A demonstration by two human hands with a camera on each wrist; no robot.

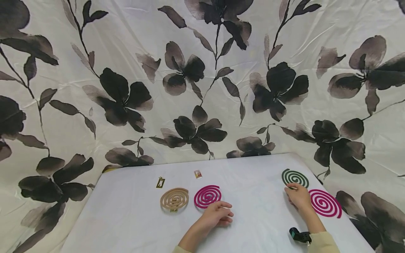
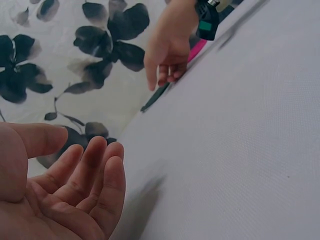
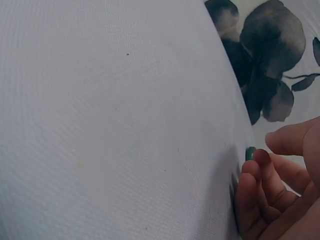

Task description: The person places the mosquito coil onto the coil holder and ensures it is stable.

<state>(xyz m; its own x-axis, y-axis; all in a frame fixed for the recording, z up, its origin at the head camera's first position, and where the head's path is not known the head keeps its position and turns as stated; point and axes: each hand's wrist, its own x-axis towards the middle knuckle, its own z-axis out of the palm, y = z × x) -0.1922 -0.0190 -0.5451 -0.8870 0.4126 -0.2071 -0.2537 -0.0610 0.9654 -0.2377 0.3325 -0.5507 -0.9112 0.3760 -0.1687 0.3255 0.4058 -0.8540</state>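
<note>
Several spiral mosquito coils lie on the white table. My right hand is at the near edge of the green coil, its fingertips overlapping that edge. In the right wrist view, a gap shows between thumb and fingers, and a bit of green appears beside the fingertips. Close to that hand, on its right, lies a magenta coil. My left hand is held with loosely bent fingers and nothing in them, just in front of another magenta coil. Left of that one is a tan coil.
A small gold metal piece with a cut-out lies behind the tan coil, and a bit of gold shows under its front edge. Farther back is a small printed packet. Floral cloth hangs behind the table.
</note>
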